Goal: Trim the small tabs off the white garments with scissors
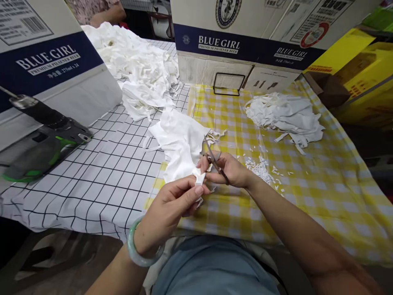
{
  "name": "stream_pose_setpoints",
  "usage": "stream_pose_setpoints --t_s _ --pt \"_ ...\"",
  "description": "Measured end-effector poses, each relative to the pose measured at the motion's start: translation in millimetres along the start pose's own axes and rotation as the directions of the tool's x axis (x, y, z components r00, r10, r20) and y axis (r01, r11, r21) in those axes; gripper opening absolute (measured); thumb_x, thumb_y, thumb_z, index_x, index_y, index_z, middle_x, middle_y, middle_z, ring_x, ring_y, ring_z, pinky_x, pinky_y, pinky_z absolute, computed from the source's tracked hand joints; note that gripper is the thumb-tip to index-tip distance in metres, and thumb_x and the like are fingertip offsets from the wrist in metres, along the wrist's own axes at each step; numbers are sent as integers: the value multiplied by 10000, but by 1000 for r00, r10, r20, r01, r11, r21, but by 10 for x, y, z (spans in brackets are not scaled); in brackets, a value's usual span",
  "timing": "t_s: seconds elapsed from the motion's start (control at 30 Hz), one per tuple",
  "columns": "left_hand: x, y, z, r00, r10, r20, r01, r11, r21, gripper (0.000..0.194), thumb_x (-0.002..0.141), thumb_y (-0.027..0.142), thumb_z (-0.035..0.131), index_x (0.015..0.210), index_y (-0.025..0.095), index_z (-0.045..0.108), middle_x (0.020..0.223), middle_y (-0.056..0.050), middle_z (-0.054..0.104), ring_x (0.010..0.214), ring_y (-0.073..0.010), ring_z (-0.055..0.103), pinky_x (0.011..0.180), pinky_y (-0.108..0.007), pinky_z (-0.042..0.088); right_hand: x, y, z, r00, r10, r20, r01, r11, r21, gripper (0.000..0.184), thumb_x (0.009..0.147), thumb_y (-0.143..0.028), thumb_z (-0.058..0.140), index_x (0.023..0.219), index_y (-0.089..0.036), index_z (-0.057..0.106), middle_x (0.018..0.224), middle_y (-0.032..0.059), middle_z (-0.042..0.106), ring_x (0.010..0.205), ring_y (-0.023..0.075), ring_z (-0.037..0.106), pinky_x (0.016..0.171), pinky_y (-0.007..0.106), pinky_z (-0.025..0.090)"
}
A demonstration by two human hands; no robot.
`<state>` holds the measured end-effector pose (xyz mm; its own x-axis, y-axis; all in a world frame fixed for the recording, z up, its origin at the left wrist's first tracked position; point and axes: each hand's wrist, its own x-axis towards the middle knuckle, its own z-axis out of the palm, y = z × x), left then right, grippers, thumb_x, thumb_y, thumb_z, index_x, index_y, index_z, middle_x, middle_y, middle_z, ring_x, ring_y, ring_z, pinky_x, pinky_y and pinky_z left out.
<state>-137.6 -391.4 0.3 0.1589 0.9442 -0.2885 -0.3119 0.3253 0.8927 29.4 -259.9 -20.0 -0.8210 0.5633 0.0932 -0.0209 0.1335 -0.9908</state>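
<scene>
My left hand [175, 203], a pale green bangle [135, 250] on its wrist, pinches the near corner of a white fabric piece [179, 141] that trails away over the table. My right hand [229, 170] is closed on small metal scissors [211, 155], whose blades point up and away, right beside the pinched fabric. Small white trimmings [260, 168] lie scattered on the yellow checked cloth [307, 192] just right of my right hand.
A pile of white pieces [285, 114] sits at the right, a larger heap [138, 65] at the back left. Blue Girl cartons [245, 45] stand behind. A green and grey power drill [43, 139] lies on the black-grid cloth [101, 176]. Another person [98, 10] sits far back.
</scene>
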Motion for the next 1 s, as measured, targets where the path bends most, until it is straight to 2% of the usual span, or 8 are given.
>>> stream_pose_setpoints --t_s 0.1,0.23,0.33,0.4,0.47,0.6,0.73,1.0 --pt "1 -6 -58 988 149 -48 -139 977 161 194 936 327 585 901 206 733 858 -30 532 786 -116 504 692 -225 424 -28 58 141 988 48 -147 -29 992 125 211 763 -274 740 799 -198 546 814 5 580 792 147 562 750 277 458" --pt "112 -71 45 902 404 -153 -361 899 247 196 945 272 561 878 197 730 1133 -71 525 1137 -197 500 958 -284 422 -189 152 591 914 206 -350 -85 940 331 322 742 -347 769 819 -210 489 803 -16 555 705 113 518 661 243 439" --pt "244 -178 179 925 348 -150 -347 937 39 265 969 306 508 812 172 674 951 -55 532 885 -152 538 790 -265 461 -358 193 771 896 285 -341 -136 906 401 374 736 -424 768 892 -219 496 785 -28 542 682 111 504 646 241 436" --pt "315 -266 253 950 279 -142 -290 955 -64 281 969 327 506 779 164 632 803 -15 460 674 -107 448 648 -239 423 -519 175 700 885 269 -381 -185 952 243 313 786 -425 721 905 -213 524 816 -9 558 733 131 521 697 262 444" --pt "361 -355 315 971 215 -104 -223 971 -80 271 964 337 515 780 161 609 822 -6 436 602 -83 369 576 -227 373 -712 119 524 869 200 -452 -256 964 -66 279 794 -415 712 880 -201 554 860 22 572 811 164 527 764 298 439" --pt "405 -518 442 993 114 -21 -113 993 31 294 964 352 505 770 153 596 999 -48 445 668 -96 384 534 -223 326 -1051 -5 206 873 128 -470 -383 776 -500 356 690 -458 790 773 -195 565 790 27 581 778 189 504 729 315 404" --pt "454 -615 558 994 114 -3 -113 991 76 291 963 341 498 758 160 597 990 -51 444 687 -111 402 554 -239 352 -1208 -27 133 871 189 -453 -450 675 -584 389 687 -472 775 628 -194 511 634 -2 548 635 149 471 644 285 357" --pt "527 -620 617 991 125 48 -133 963 235 313 979 311 448 721 178 565 965 -54 481 827 -161 469 679 -265 404 -1297 37 104 866 217 -450 -465 680 -567 373 678 -429 770 587 -195 493 551 -24 535 591 129 452 635 273 334"
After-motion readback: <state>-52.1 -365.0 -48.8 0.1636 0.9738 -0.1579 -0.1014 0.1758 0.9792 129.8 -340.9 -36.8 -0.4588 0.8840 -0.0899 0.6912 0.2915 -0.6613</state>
